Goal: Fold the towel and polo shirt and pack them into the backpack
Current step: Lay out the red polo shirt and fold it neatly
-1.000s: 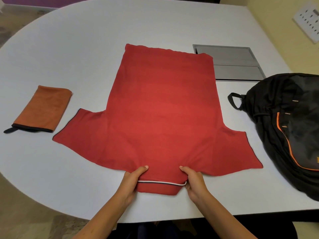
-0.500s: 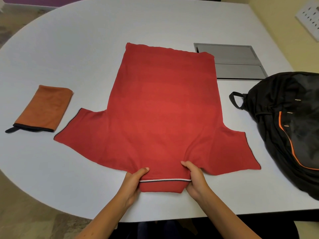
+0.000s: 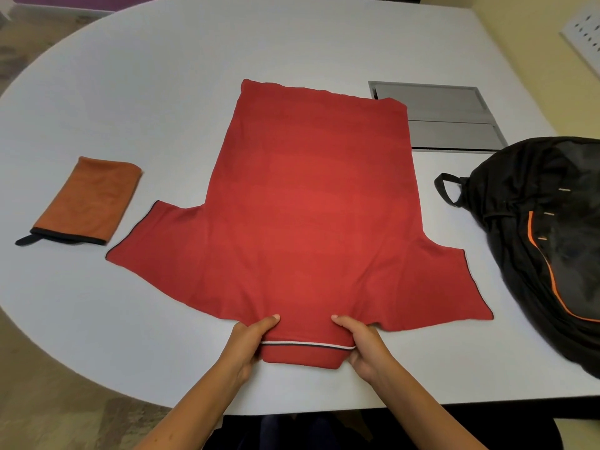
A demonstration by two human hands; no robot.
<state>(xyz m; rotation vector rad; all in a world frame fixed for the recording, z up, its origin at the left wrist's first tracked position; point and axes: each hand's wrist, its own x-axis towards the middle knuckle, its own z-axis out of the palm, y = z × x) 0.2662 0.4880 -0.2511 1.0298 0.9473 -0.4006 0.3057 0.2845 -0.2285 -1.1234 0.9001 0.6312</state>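
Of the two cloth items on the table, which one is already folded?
The orange towel, left of the shirt, lies as a compact folded rectangle, untouched. The red polo shirt is spread flat, sleeves out, both hands gripping its collar end.

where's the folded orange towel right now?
In the head view, the folded orange towel with black trim lies flat on the white table's left side, just beyond the red polo shirt's left sleeve and apart from it, on the far side from the black backpack.

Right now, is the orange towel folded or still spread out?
Folded. The towel lies as a compact rectangle left of the spread polo shirt, its dark-trimmed edges stacked at the near end. It is not in the backpack.
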